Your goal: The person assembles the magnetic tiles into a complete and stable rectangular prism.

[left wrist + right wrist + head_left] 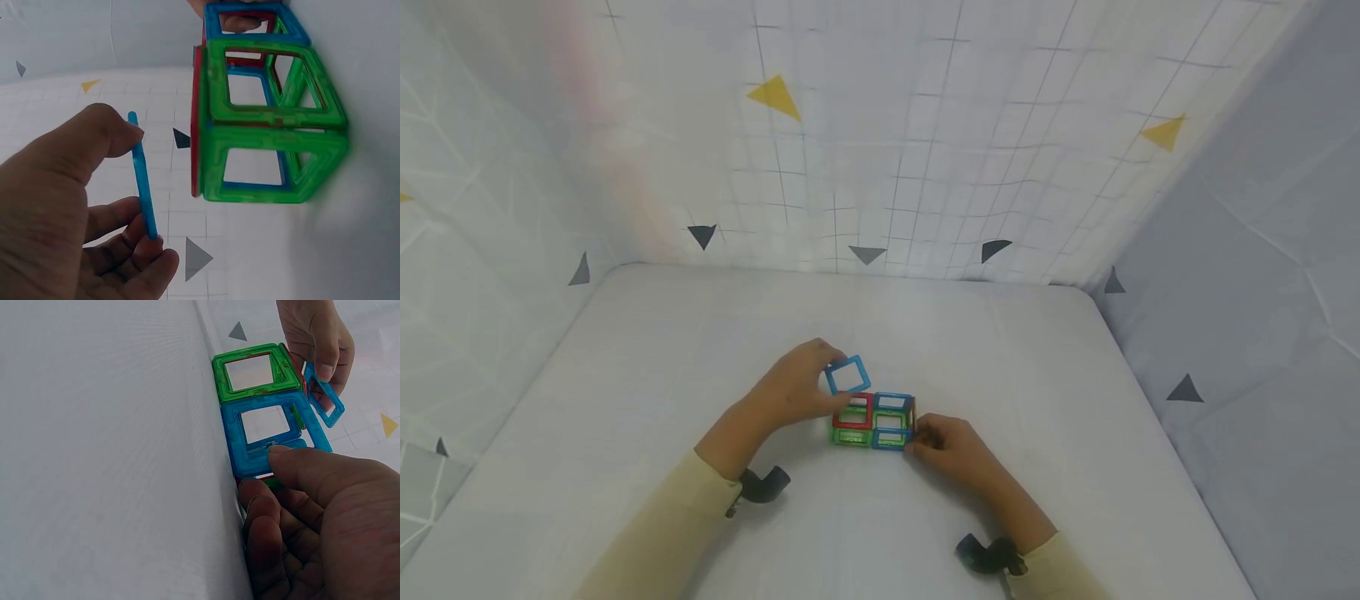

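Observation:
Between the thumb and fingers of my left hand point(797, 387) is a blue square magnetic tile point(143, 181), pinched by its edges. It is raised above the left end of a box-like block of magnetic tiles point(871, 414) standing on the table. Green tiles point(275, 125) form its left end and part of its front, with a red tile on top. My right hand point(958, 454) grips the block's right end. Its thumb point(290, 464) presses a blue front tile point(236, 440), while the other fingers curl at the end face.
The block sits on a white-covered table point(715, 325). Behind stands a white grid-lined backdrop point(865, 150) with yellow and dark triangles, and grey panels point(1262, 208) flank the sides. Each wrist wears a black camera mount point(763, 485).

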